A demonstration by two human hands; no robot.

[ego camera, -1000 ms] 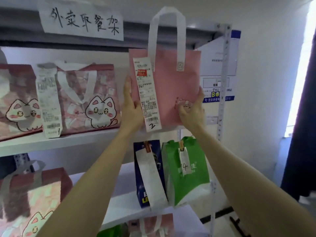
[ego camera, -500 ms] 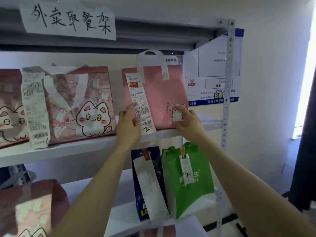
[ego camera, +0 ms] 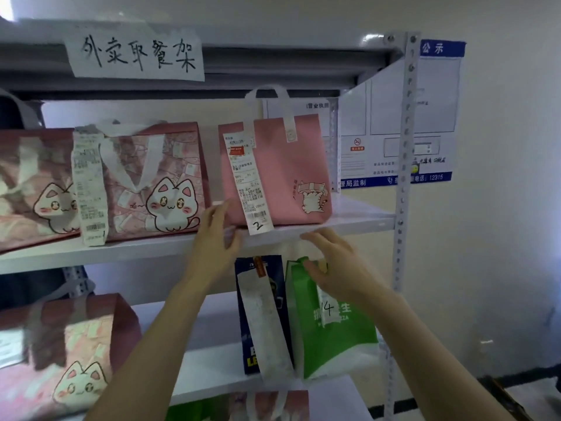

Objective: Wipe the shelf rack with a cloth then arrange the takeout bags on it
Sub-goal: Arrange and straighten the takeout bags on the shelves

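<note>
In the head view, my left hand (ego camera: 217,238) hangs spread at seven o'clock of the pink bag (ego camera: 282,174), fingertips just beside its lower left corner, gripping nothing. My right hand (ego camera: 337,265) is spread and empty too, below the shelf (ego camera: 358,221) edge at five o'clock of that bag, in front of the green bag (ego camera: 337,326). The pink bag stands upright near the shelf's front edge, its receipt (ego camera: 247,183) dangling past the lip. I judge the risks are these: my left fingers could snag that receipt and drag the bag forward off the edge, and my right hand could knock the green bag into the blue bag (ego camera: 261,314) beside it.
</note>
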